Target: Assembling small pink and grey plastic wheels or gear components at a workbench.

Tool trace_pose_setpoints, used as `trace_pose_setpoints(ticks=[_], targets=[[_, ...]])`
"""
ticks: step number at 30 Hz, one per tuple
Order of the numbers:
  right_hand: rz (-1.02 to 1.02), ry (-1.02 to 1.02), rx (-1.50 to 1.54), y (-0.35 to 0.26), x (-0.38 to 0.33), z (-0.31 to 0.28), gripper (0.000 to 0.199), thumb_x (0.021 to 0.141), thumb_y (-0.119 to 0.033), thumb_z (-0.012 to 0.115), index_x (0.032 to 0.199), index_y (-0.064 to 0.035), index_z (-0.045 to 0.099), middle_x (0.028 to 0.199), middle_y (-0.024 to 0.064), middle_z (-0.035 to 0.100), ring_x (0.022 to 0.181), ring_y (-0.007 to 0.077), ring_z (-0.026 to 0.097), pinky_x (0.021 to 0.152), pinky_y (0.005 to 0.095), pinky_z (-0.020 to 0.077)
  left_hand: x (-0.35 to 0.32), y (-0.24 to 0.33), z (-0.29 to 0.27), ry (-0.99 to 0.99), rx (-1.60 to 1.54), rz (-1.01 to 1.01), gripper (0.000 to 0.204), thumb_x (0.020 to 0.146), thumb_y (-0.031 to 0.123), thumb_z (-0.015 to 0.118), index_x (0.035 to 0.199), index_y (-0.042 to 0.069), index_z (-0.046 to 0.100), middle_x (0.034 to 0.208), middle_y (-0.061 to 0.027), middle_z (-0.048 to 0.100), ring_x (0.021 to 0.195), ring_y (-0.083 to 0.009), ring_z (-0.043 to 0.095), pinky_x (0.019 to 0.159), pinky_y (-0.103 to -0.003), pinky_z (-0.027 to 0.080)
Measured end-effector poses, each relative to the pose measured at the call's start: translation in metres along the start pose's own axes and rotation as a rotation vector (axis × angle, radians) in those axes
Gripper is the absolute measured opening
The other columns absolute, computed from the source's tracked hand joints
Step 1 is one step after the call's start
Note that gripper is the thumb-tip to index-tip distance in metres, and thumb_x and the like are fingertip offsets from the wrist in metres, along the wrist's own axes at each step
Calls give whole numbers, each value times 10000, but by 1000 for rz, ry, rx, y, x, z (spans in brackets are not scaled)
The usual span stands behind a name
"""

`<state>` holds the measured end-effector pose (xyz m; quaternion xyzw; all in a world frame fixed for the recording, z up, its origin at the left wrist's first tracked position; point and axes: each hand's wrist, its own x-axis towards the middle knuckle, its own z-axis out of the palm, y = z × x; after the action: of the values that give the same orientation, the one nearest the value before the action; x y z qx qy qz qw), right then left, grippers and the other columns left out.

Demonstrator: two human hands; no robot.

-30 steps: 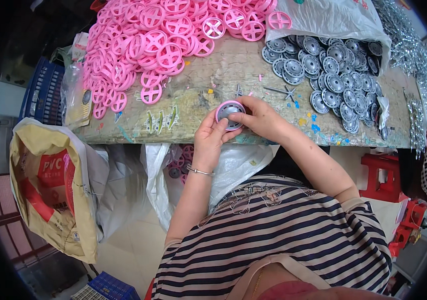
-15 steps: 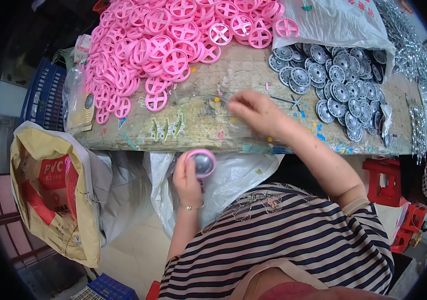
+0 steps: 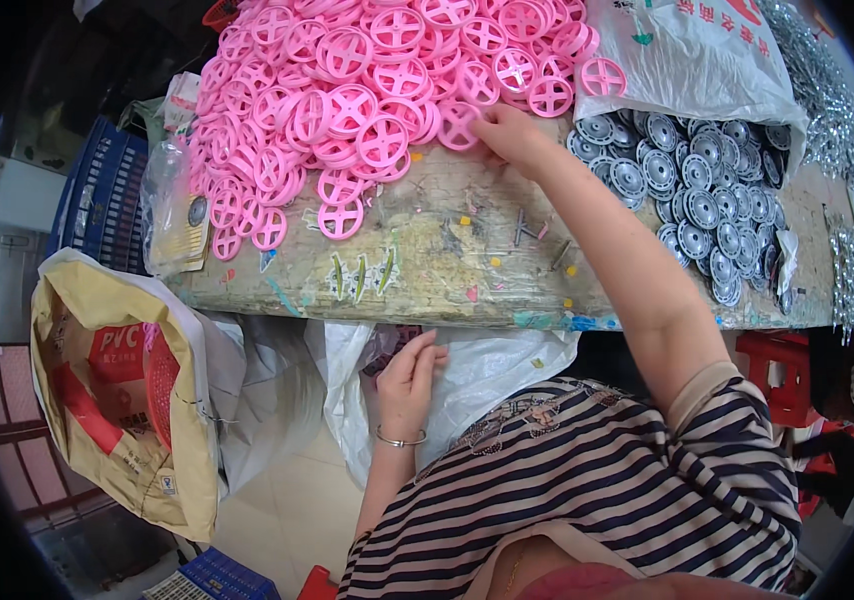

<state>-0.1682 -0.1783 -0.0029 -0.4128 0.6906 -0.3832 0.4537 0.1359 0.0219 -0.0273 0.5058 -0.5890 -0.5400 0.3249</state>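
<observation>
Well back from the table's (image 3: 427,245) near edge, a pink wheel (image 3: 458,126) is touched at its right rim by the nearer right hand (image 3: 509,138), fingers bent; whether it is gripped cannot be told. Being round, no long axis is shown. Below that edge, the left hand (image 3: 410,380) is held loosely open, seemingly empty. Red lettering is borne by the white bag (image 3: 687,60).

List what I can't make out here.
In the head view:
- Right hand at a pink wheel: any grip partly hidden by the hand.
- Pink pile: far side cut off by top edge.
- Grey discs: some covered by upper white sack.
- Lower white bag: contents mostly hidden by its folds.
</observation>
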Motion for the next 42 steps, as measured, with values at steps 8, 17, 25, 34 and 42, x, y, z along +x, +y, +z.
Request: trace_pose_setpoints(ticks=[8, 17, 25, 34, 42], targets=[[88, -421, 79, 6, -166, -21, 238, 917, -258, 602, 967, -27, 577, 834, 61, 622, 696, 96, 573, 624, 244, 470, 58, 60, 79, 97, -683, 185, 393, 962, 73, 494, 1338, -6, 408, 1150, -145, 597, 976, -209, 638, 755, -306, 571], [-614, 489, -930, 92, -131, -142, 442, 830, -235, 674, 1186, -4, 552, 1128, 182, 549, 936, 346, 578, 781, 386, 488, 67, 53, 79, -179, -666, -163, 304, 985, 151, 479, 1244, -10, 482, 1133, -120, 593, 986, -208, 634, 805, -338, 579], [-466, 539, -758, 61, -119, -133, 250, 950, -192, 487, 1118, -24, 564, 845, 146, 625, 747, 309, 607, 690, 346, 486, 67, 53, 83, -225, -715, -183, 301, 991, 149, 452, 1248, -6, 480, 1157, -131, 597, 1026, -226, 629, 863, -374, 556], [-723, 103, -426, 37, -193, -19, 354, 858, -124, 649, 1201, -48, 603, 851, 101, 617, 796, 204, 608, 722, 297, 488, 57, 64, 88, -186, -704, -88, 369, 957, 49, 492, 1320, 14, 435, 1226, -111, 555, 1071, -213, 600, 892, -365, 548], [-235, -195, -65, 28, -199, -16, 281, 875, -151, 647, 1104, 10, 613, 868, 48, 636, 785, 96, 580, 698, 263, 487, 45, 66, 84, -265, -689, -117, 355, 964, 52, 476, 1315, 18, 436, 1216, -108, 554, 1075, -199, 591, 864, -346, 563]])
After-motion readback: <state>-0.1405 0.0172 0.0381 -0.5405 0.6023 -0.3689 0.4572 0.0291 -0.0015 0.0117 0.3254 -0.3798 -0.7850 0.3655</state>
